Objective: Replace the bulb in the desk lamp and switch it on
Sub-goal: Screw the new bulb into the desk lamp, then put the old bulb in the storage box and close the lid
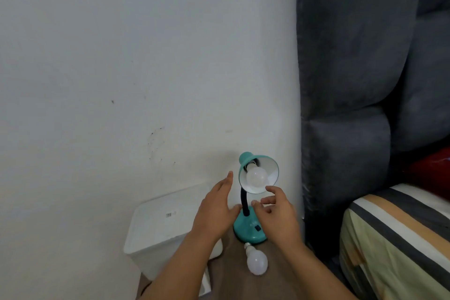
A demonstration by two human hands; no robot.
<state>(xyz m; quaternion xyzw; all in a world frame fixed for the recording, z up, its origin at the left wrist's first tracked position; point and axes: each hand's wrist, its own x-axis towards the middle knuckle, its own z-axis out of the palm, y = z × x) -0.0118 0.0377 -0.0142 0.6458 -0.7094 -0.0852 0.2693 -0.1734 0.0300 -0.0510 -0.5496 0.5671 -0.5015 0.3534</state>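
Teal lamp (250,226) upright on counter (280,273), near wall. Bulb (257,177) in shade. Spare bulb (257,262) lying in front of base. L hand (215,212) + R hand (278,217) flank lamp, fingers loosely spread, holding nothing.

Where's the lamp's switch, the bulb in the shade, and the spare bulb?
Lamp switch (257,228), head view: black rocker.
Fitted bulb (257,176), head view: globe.
Spare bulb (257,262), head view: globe.

Open hands (215,209) (277,214) beside teal lamp (249,229), spare bulb (257,263) below
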